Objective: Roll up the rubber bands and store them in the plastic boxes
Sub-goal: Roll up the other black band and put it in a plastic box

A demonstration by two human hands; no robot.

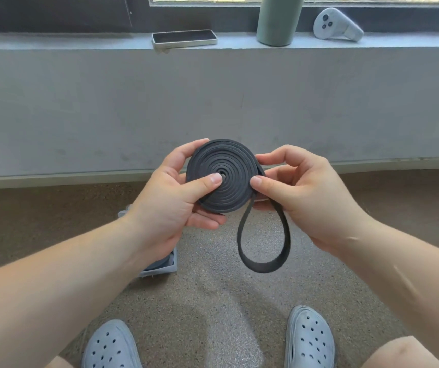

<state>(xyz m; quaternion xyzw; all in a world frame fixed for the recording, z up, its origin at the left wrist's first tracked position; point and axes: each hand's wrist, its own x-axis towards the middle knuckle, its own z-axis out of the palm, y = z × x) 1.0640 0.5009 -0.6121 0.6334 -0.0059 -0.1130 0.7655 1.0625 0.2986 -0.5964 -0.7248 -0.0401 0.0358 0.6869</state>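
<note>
While the left hand point(170, 200) clamps the coiled black rubber band point(229, 166) between its thumb and fingers point(205, 223), the right hand point(308, 200) pinches the strip just beside the coil, and the unrolled tail hangs in a loop below. A plastic box point(169, 265) lies on the floor beneath the left wrist, partly hidden.

no readable text, no labels, no brand marks, no numbers on anything in view
</note>
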